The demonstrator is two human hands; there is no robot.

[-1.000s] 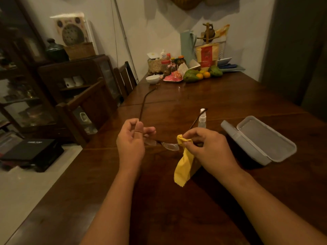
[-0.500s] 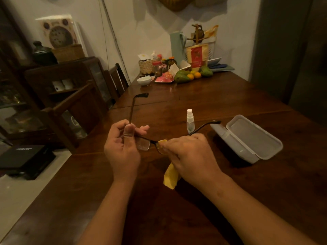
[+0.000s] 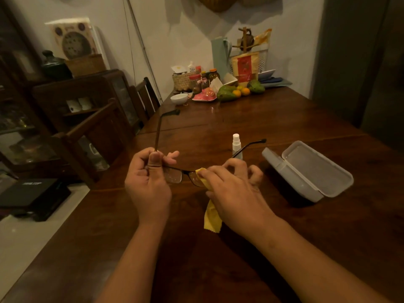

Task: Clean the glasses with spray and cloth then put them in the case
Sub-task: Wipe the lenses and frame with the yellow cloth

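On the table (image 3: 240, 259) the case (image 3: 306, 171) lay open. The left hand (image 3: 148, 184) gripped the glasses (image 3: 175, 176) above the table; the right hand (image 3: 234, 193) pinched the cloth (image 3: 212, 217) on one lens, apparently wiping. The other lens probably came next. The spray (image 3: 236, 145) stood just behind.

Dim interior: dark wooden worktop (image 3: 273, 119), white wall (image 3: 175, 29), glass-fronted cabinet (image 3: 91, 88) and chairs (image 3: 102, 125) at left, pale floor (image 3: 21, 241).

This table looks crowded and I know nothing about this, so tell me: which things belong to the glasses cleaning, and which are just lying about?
In the job: glasses, yellow cloth, spray bottle, open case.
Just lying about: white bowl, fruit, jars, woven basket.
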